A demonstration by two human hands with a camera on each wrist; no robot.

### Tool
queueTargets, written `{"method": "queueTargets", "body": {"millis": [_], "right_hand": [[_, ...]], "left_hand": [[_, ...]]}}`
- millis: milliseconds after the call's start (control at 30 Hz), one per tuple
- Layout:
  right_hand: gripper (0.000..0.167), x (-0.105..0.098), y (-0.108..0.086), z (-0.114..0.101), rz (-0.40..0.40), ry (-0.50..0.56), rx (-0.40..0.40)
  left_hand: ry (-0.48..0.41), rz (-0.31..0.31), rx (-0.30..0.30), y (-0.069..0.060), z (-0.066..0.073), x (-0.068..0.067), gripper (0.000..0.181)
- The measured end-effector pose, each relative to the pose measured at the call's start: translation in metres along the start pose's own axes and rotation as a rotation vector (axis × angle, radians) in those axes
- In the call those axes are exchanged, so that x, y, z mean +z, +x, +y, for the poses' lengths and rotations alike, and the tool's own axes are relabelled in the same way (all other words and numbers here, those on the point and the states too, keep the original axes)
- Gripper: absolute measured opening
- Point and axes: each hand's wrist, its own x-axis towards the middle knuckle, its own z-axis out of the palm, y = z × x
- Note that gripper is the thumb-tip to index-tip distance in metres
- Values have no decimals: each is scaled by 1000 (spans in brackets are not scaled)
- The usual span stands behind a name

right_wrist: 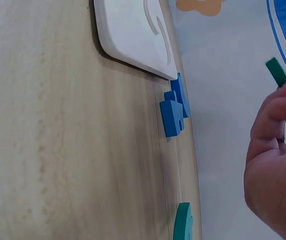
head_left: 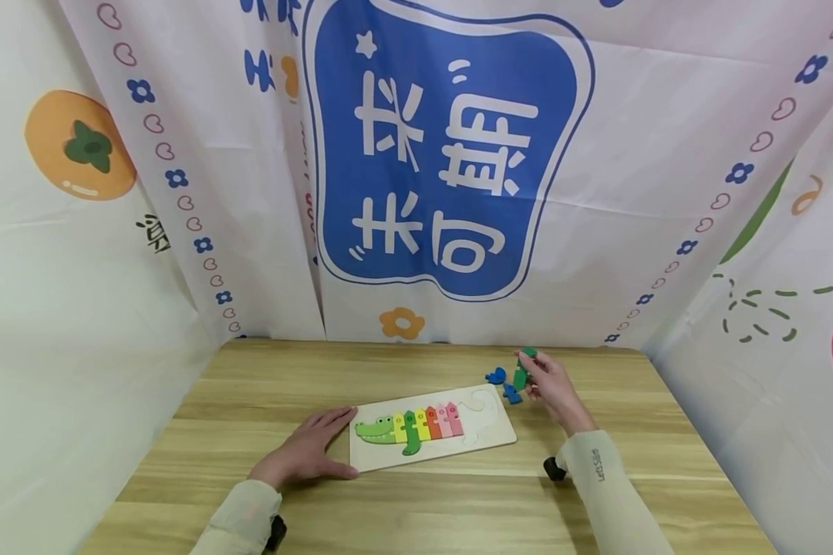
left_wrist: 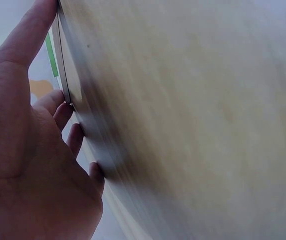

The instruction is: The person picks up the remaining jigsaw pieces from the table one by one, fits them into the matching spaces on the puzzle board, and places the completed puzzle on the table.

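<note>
Apparently mid-puzzle: pinching green piece [right_wrist: 276, 72] in right hand [head_left: 554, 389], toward surface's [head_left: 416, 512] far right corner; resting left hand [head_left: 312, 447], fingers spread, against left edge of crocodile board [head_left: 489, 438], lying toward surface's far edge. Probably calls next for matching piece to tail outline [head_left: 484, 399].

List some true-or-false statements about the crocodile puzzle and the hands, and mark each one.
1. The left hand touches the left end of the board. True.
2. The right hand lies flat on the board. False: it holds a green piece beyond the board's right side.
3. Two blue pieces lie on the table, off the board. True.
4. The crocodile's head is missing. False: it sits at the board's left end.
5. Pieces fill the board's right end. False: bare outlines show there.
</note>
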Motion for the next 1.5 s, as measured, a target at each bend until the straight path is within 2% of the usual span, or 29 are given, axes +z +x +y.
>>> {"method": "queueTargets", "body": {"millis": [300, 567, 733, 867, 933, 1033, 1233, 1333, 1500], "right_hand": [[41, 6, 4, -2, -62, 47, -54], [26, 10, 5, -2, -10, 10, -52], [30, 12, 6, -1, -32, 66, -28], [39, 13, 6, -1, -66, 91, -6], [42, 13, 6, -1, -80, 73, 1], [41, 13, 6, 1, -80, -6, 3], [34, 16, 6, 3, -6, -142, -12], [32, 17, 4, 2, 10, -127, -1], [36, 17, 3, 1, -15, -78, -1]], "left_hand": [[3, -14, -19, 2, 0, 0, 115], [15, -4, -11, 2, -1, 0, 115], [13, 20, 0, 3, -5, 4, 117], [10, 4, -15, 4, -4, 2, 116], [12, -6, -18, 4, -3, 0, 115], [18, -11, -13, 3, -2, -2, 115], [6, -13, -15, 2, -3, -1, 115], [14, -12, -8, 2, -3, 0, 116], [7, -8, -11, 2, -2, 1, 115]]}}
